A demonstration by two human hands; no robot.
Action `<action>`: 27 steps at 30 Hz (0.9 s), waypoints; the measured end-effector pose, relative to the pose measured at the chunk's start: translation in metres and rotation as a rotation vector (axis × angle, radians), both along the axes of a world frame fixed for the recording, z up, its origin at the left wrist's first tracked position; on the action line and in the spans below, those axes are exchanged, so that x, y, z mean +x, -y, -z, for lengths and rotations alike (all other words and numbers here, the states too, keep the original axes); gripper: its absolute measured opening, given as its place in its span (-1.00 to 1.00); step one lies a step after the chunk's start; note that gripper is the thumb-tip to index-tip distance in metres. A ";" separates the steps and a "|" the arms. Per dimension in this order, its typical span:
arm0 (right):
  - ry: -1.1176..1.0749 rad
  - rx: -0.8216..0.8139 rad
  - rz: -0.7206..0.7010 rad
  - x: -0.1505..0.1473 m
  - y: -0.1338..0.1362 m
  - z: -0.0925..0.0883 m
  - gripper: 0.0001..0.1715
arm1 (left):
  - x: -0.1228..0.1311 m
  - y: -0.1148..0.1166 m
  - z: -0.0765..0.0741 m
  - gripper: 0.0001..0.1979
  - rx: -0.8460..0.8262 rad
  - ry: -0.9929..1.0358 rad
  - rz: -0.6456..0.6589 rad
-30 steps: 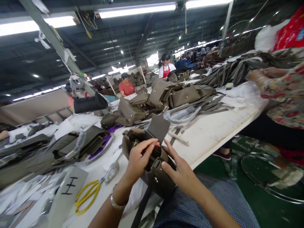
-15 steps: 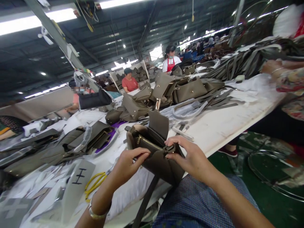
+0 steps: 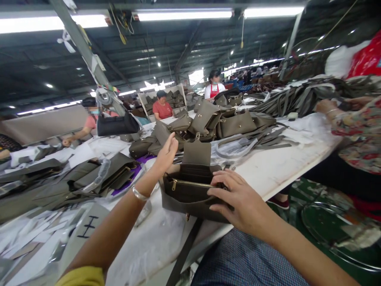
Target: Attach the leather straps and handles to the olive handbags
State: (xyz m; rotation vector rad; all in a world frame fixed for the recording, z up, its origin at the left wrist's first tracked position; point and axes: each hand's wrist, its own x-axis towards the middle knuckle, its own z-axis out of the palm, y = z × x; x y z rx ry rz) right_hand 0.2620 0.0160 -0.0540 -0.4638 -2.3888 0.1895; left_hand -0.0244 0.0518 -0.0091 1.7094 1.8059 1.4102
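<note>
A dark olive-grey handbag [image 3: 187,202] sits at the table's front edge, its top open and its flap [image 3: 197,154] standing up at the back. Inside runs a gold zipper [image 3: 192,183], and a strap [image 3: 186,250] hangs down in front. My right hand [image 3: 238,194] rests at the bag's right end with fingers and thumb apart, lightly touching it. Beyond the bag's left end, my left hand [image 3: 166,155] is raised with fingers stretched out and nothing visible in it. Its palm side is partly hidden.
Similar handbags are piled behind [image 3: 208,119], and more bags lie at left [image 3: 101,174]. A grey block marked H [image 3: 86,226] stands front left. Clear plastic-wrapped handles [image 3: 235,147] lie behind the bag. At right, a co-worker's hand [image 3: 326,107] is near heaped straps [image 3: 291,97].
My left hand has left the bag's front and moved up and away to the far left. My right fingers have loosened from a pinch. The bag's mouth now shows wider.
</note>
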 end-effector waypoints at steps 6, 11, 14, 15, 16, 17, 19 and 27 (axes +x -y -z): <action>0.108 0.006 -0.091 0.000 -0.002 -0.003 -0.85 | -0.015 -0.054 -0.015 -0.06 -0.414 0.473 0.193; 0.116 0.010 -0.071 0.000 0.000 -0.001 -0.88 | -0.016 -0.070 -0.012 -0.19 -0.345 0.293 0.038; 0.064 0.026 -0.095 -0.002 0.001 0.004 -0.88 | -0.009 -0.072 -0.009 -0.20 -0.394 0.317 0.099; 0.050 0.033 -0.100 -0.003 0.001 0.005 -0.88 | -0.008 -0.072 -0.009 -0.17 -0.432 0.352 0.151; 0.045 0.040 -0.096 -0.002 0.000 0.006 -0.88 | -0.007 -0.070 -0.010 -0.15 -0.461 0.407 0.214; 0.045 0.047 -0.084 -0.001 -0.001 0.007 -0.87 | -0.007 -0.067 -0.011 -0.13 -0.475 0.476 0.282; 0.050 0.061 -0.039 0.002 -0.003 0.008 -0.87 | -0.008 -0.056 -0.014 -0.12 -0.468 0.589 0.403; 0.036 0.073 0.018 0.011 -0.013 0.011 -0.86 | 0.006 0.021 -0.013 -0.23 -0.428 -0.350 0.885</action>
